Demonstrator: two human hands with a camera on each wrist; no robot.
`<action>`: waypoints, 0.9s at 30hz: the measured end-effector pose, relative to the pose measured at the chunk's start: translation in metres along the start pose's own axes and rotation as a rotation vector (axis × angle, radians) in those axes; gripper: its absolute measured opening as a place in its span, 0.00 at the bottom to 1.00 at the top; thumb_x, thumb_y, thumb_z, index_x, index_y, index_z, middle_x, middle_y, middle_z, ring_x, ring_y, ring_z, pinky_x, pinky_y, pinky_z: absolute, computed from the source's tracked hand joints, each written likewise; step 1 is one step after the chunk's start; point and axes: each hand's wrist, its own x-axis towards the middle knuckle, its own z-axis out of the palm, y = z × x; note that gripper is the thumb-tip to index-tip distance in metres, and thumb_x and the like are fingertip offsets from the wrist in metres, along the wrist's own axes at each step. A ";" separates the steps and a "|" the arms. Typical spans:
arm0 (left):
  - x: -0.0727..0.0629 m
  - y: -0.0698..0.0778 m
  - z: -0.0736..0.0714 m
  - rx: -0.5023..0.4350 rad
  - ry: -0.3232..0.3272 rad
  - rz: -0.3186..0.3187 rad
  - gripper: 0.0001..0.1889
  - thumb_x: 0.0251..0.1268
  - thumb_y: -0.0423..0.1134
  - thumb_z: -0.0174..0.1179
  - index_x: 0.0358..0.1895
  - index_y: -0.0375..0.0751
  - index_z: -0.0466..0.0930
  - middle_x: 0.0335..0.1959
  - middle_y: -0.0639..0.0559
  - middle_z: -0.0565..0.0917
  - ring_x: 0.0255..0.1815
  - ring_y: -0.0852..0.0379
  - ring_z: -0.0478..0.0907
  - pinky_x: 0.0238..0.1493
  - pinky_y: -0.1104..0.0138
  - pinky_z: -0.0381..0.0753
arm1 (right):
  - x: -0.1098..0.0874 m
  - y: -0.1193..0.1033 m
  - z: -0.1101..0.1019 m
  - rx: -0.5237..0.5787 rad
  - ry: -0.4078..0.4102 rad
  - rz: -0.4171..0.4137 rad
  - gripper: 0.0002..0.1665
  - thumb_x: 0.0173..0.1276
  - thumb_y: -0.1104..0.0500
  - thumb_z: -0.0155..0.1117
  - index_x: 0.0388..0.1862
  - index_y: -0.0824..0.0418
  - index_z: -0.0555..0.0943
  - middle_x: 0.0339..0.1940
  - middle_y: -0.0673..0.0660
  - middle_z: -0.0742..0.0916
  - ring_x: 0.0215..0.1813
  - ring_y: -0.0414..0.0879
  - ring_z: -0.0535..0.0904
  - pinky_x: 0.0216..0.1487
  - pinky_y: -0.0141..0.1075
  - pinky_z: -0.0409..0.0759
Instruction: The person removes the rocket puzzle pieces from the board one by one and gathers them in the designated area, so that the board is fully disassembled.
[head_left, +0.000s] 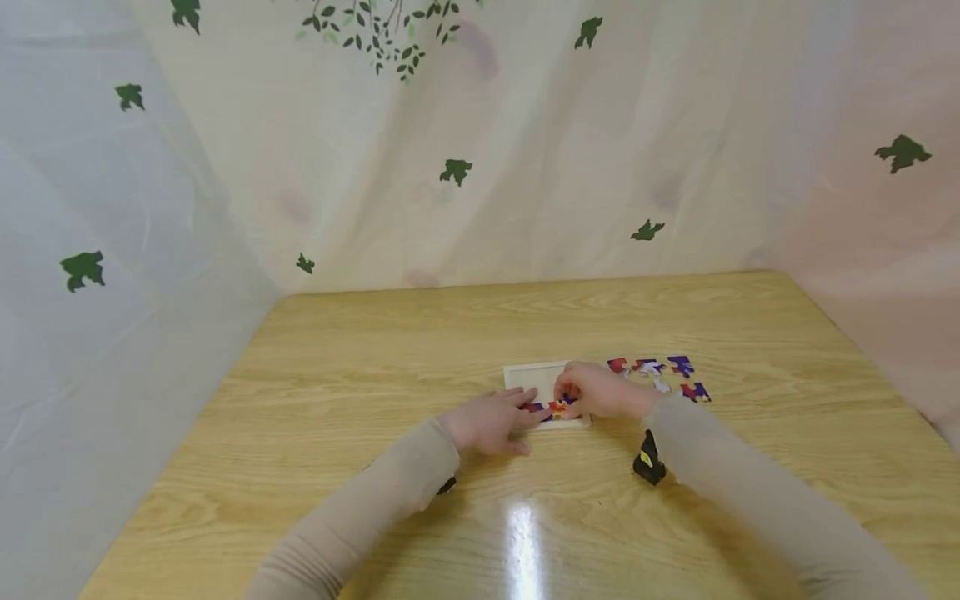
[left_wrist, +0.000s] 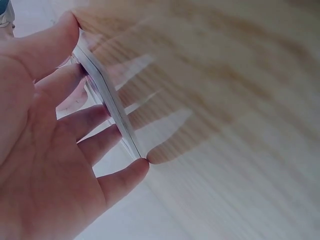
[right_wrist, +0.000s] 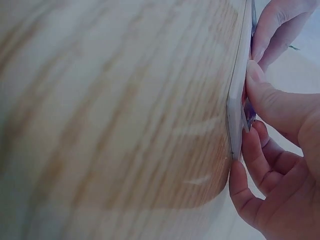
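Note:
In the head view, a shallow white puzzle frame [head_left: 534,366] lies on the table, with red, yellow and purple jigsaw pieces [head_left: 557,409] along its near side. My left hand [head_left: 491,422] rests on the frame's left part with fingers spread fairly straight. The left wrist view shows those fingers [left_wrist: 102,145] reaching over the frame's edge [left_wrist: 107,92]. Over the frame's right side, my right hand [head_left: 606,392] pinches a purple puzzle piece [right_wrist: 249,112] between thumb and fingers. Up close, that piece sits tilted at the frame's rim [right_wrist: 235,120]. Part of the piece is hidden by the fingers.
Several loose puzzle pieces [head_left: 681,365] lie right of the frame, some patterned and some pale side up. The wooden table [head_left: 375,350] runs back to a pale curtain [head_left: 525,208] with green leaf shapes. A black wrist device [head_left: 648,467] hangs below my right sleeve.

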 end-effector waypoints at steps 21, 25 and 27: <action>-0.002 -0.003 0.004 0.030 0.005 0.005 0.33 0.67 0.54 0.53 0.73 0.61 0.54 0.77 0.49 0.49 0.77 0.52 0.47 0.73 0.57 0.55 | -0.010 -0.005 0.004 0.115 0.069 -0.008 0.06 0.60 0.63 0.68 0.34 0.56 0.79 0.34 0.50 0.83 0.36 0.42 0.75 0.40 0.38 0.75; -0.003 -0.003 0.005 0.023 0.005 0.001 0.33 0.67 0.54 0.53 0.73 0.62 0.54 0.77 0.50 0.48 0.77 0.52 0.47 0.74 0.57 0.54 | -0.015 -0.005 0.001 0.157 0.107 0.000 0.05 0.61 0.63 0.67 0.36 0.58 0.81 0.36 0.50 0.85 0.38 0.43 0.78 0.41 0.39 0.78; -0.003 -0.004 0.006 0.015 0.004 -0.004 0.33 0.67 0.54 0.53 0.73 0.62 0.54 0.77 0.50 0.48 0.77 0.53 0.46 0.74 0.56 0.53 | -0.018 -0.003 0.000 0.174 0.121 0.011 0.06 0.61 0.62 0.67 0.38 0.58 0.82 0.37 0.51 0.85 0.38 0.42 0.78 0.41 0.38 0.77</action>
